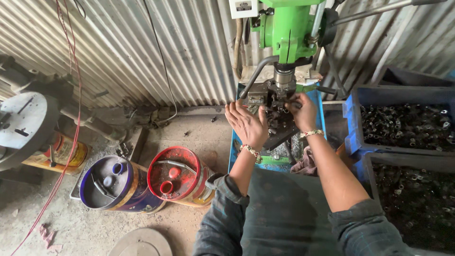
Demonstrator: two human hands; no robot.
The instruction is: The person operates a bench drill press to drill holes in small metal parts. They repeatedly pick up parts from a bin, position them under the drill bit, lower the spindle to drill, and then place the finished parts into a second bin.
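**A:** From the head camera, what sits at the centre?

**B:** A green drill press (pixel 289 28). Everything else I'll place against it. Right under its spindle is a dark metal fixture (pixel 277 116), standing on the press's table, with a curved grey pipe (pixel 256 73) coming down to its left side.

**A:** And the hands?

**B:** The left hand (pixel 246 124) is just below and left of the spindle, at the fixture's left edge. Its fingers are spread, palm turned toward the fixture, thumb pointing at it. Whether it presses on the metal I cannot tell.

**A:** The right one?

**B:** The right hand (pixel 303 111) is just below and right of the spindle, fingers curled together onto the fixture's right side, pinching something small and dark. What that is, I cannot make out. Both wrists wear beaded bracelets.

**A:** What lies further out?

**B:** Right of the press, two blue crates (pixel 353 111) full of small dark metal parts (pixel 407 123). Below the fixture, beside the right forearm, a crumpled rag (pixel 308 163). Well to the left of the press, on the dusty floor, a red-topped drum (pixel 174 176) and a blue-topped drum (pixel 110 182) stand touching. Behind the press runs a corrugated metal wall (pixel 142 42), with a red cable (pixel 71 95) hanging far to the left.
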